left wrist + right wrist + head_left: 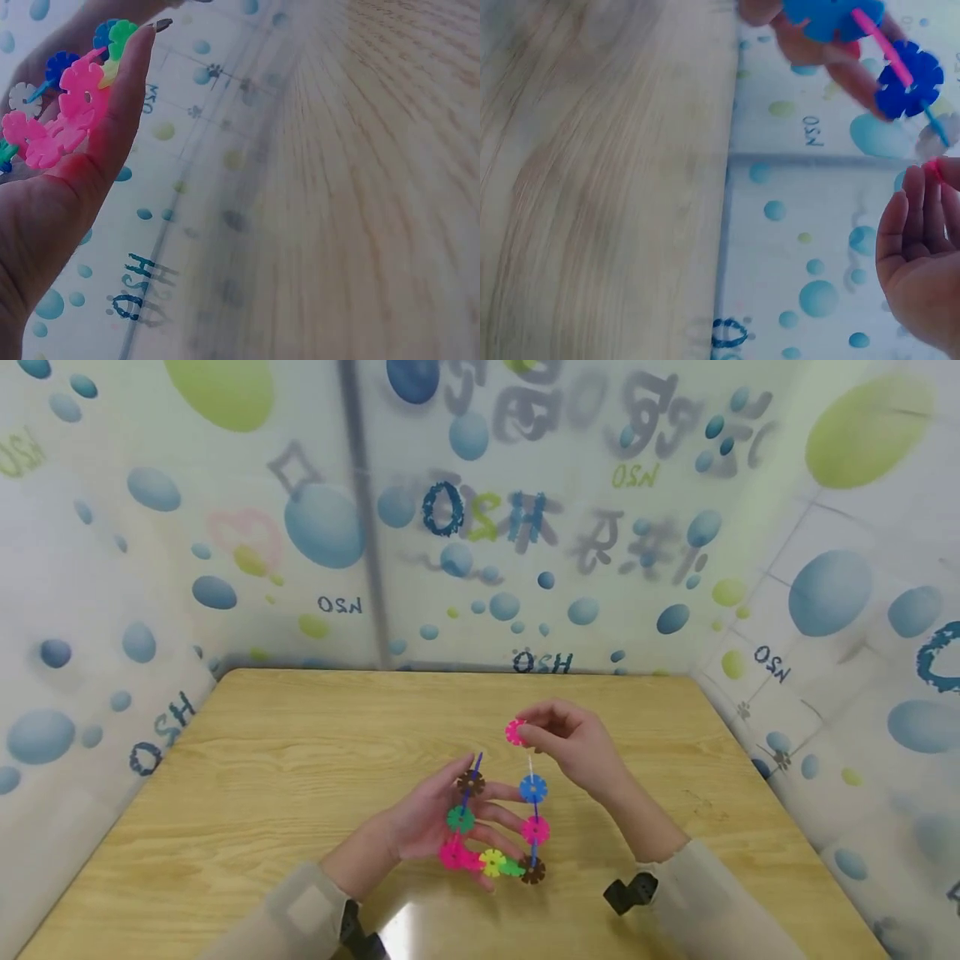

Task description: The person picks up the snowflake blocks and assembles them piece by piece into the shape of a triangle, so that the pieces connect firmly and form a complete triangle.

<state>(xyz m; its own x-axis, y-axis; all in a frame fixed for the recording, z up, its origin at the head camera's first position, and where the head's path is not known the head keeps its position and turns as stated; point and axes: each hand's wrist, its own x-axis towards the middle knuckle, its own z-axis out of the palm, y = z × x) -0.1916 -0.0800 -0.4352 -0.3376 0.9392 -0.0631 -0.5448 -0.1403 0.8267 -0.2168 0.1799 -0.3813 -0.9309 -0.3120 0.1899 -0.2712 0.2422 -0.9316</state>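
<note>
A chain of interlocked plastic snowflake discs (533,831) in pink, blue, green, yellow and brown forms a U across my left hand (431,822). That hand's fingers are spread beneath the chain, with the thumb beside a brown disc (471,783) at its left end. Seen from the left wrist, pink discs (81,90) lie against the hand. My right hand (585,752) pinches a pink disc (515,732) between thumb and fingertips. The pinched disc is just above the chain's right end, where a white disc (530,766) sits edge-on; whether they touch I cannot tell.
A wooden table (300,743) lies under both hands. Patterned curtain-like walls (480,635) with blue and green spots close in the back and both sides. Dark wrist cameras (632,893) sit on both sleeves.
</note>
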